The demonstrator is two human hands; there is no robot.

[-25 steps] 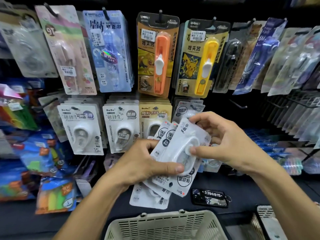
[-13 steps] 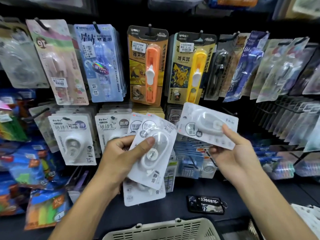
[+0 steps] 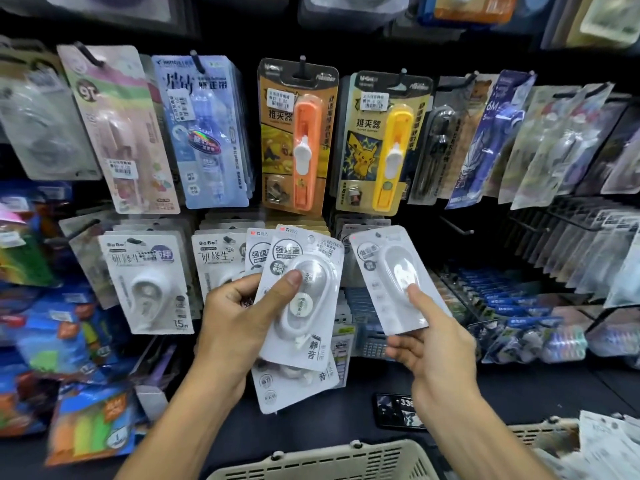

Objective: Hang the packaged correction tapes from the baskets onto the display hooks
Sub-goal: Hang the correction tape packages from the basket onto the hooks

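While left hand (image 3: 239,317) grips stack (image 3: 298,306), right hand (image 3: 433,344) raised

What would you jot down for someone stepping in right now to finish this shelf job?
Left hand: grips a fanned stack of packaged correction tapes, thumb on the front one.
Right hand: pinches a single pack by its lower end, raised towards the bare hook; not hung yet.
Basket sits below the hands; a second basket at right holds more packs.
Left: hang the single pack, then the stack, then whatever the baskets hold.
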